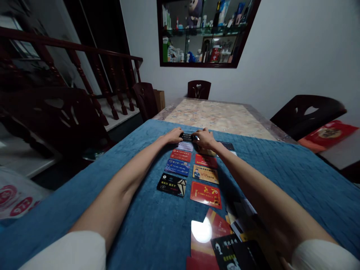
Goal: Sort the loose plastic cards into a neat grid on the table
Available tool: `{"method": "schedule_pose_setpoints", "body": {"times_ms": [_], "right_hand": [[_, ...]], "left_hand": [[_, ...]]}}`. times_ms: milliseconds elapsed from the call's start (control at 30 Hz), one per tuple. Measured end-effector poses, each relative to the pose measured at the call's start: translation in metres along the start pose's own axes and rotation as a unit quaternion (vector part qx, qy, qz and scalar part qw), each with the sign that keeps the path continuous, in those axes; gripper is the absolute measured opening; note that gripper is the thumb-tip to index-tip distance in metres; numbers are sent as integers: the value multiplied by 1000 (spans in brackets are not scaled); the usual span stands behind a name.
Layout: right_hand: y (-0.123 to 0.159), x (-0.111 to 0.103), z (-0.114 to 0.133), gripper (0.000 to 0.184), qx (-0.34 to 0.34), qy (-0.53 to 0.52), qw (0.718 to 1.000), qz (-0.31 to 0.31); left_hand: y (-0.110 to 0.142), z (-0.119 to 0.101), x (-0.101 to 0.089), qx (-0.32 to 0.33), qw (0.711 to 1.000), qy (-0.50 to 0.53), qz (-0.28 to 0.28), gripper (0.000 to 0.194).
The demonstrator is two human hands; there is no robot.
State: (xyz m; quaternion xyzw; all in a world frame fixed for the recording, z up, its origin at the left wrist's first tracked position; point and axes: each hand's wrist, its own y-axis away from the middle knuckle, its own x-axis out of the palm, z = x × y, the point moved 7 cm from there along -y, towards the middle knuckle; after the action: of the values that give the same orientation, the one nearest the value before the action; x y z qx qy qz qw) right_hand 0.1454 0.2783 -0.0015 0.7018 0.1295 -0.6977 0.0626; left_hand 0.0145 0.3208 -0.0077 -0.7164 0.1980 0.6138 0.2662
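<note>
At the far end of the left column of cards lies a black card (187,137). My left hand (174,135) pinches its left edge, while the fingers of my right hand (205,138) close on its right edge. Just nearer is a pale card (185,146), then a red card (180,155), a blue card (177,167) and a black VIP card (171,184). Alongside runs a second column with a red card (206,161), a gold VIP card (205,174) and a red-orange card (206,195). My right hand partly hides the cards beneath it.
A loose pile of overlapping cards (225,245) lies close to me, partly under my right forearm. Blue cloth (135,225) covers the near part of the table (216,112). Dark chairs (199,89) stand around it, and a red bag (327,137) is at the right.
</note>
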Motion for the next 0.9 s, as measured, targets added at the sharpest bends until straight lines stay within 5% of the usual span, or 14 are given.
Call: {"method": "schedule_pose_setpoints", "body": {"times_ms": [433,900], "right_hand": [[-4,5,2,43,-29,21,999,23],[-2,-1,8,47,-57,43,997,21]], "left_hand": [[-8,-1,5,-28,998,-22,58,31],[1,-5,-2,-36,998,7,46,64]]}}
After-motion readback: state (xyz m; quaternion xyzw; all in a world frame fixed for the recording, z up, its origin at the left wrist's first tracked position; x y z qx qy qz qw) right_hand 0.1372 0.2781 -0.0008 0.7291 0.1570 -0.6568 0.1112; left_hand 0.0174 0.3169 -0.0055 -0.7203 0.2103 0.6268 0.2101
